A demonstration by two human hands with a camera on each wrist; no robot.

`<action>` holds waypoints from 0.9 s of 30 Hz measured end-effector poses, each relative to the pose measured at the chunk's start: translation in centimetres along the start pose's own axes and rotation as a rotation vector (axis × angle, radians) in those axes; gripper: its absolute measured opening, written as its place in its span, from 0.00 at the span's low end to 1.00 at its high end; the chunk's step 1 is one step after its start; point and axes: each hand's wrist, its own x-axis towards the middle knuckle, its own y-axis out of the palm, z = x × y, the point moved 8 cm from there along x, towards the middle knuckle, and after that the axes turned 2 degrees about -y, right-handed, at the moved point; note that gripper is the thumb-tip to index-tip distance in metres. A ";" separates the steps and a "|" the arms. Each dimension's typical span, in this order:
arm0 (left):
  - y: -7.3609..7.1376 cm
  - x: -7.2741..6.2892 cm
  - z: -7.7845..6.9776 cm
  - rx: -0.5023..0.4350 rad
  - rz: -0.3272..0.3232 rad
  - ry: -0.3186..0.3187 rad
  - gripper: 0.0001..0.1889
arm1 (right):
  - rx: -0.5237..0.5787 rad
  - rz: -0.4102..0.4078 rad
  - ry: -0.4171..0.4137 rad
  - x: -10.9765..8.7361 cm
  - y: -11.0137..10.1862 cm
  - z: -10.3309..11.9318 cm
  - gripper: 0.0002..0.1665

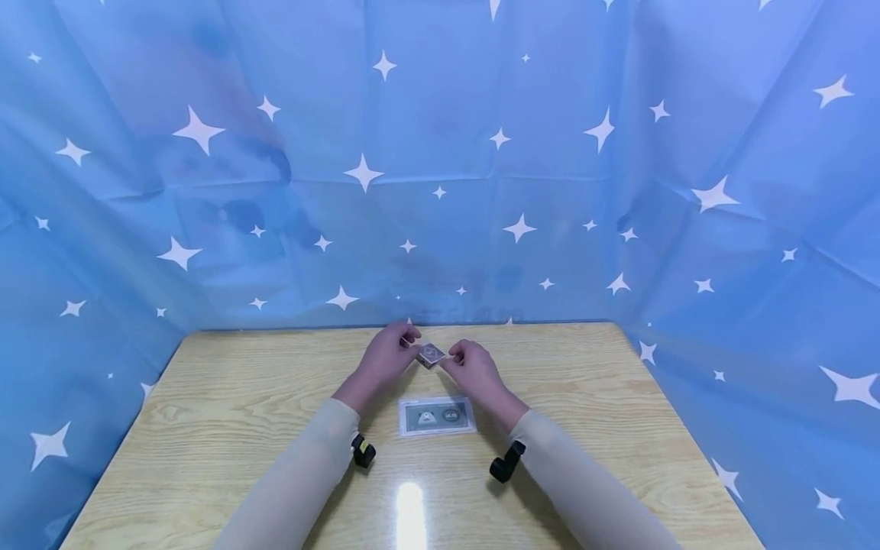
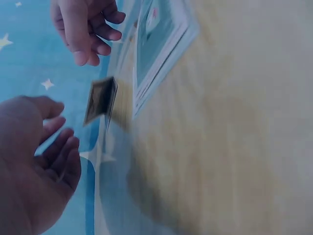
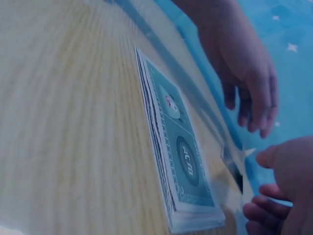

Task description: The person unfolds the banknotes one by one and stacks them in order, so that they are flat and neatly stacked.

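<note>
A small square piece with a dark patterned top (image 1: 431, 354), perhaps a folded paper note, sits near the table's back edge between both hands. In the left wrist view this square piece (image 2: 101, 99) appears folded, with a tan face and a dark side. My left hand (image 1: 388, 353) is beside its left corner; my right hand (image 1: 473, 368) is beside its right corner. The wrist views show a gap between each hand and the piece, fingers loosely bent. Nearer the front lies a flat stack of green paper notes (image 3: 178, 142), printed with a white figure and an oval.
The stack rests on a light wooden table (image 1: 261, 412). A blue curtain with white stars (image 1: 440, 137) rises behind and at both sides of the table. Black wrist cameras are strapped at the left sleeve (image 1: 302, 473) and the right sleeve (image 1: 577, 473).
</note>
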 end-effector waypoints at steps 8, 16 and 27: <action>1.3 1.5 -0.1 0.073 0.170 0.058 0.22 | -0.148 0.007 0.014 1.7 1.3 0.5 0.28; 2.2 1.8 0.3 0.211 0.223 0.077 0.24 | -0.234 0.027 0.031 1.9 1.9 0.7 0.31; 3.1 1.9 0.7 0.250 0.263 0.077 0.27 | -0.138 0.016 0.024 1.9 2.0 0.3 0.26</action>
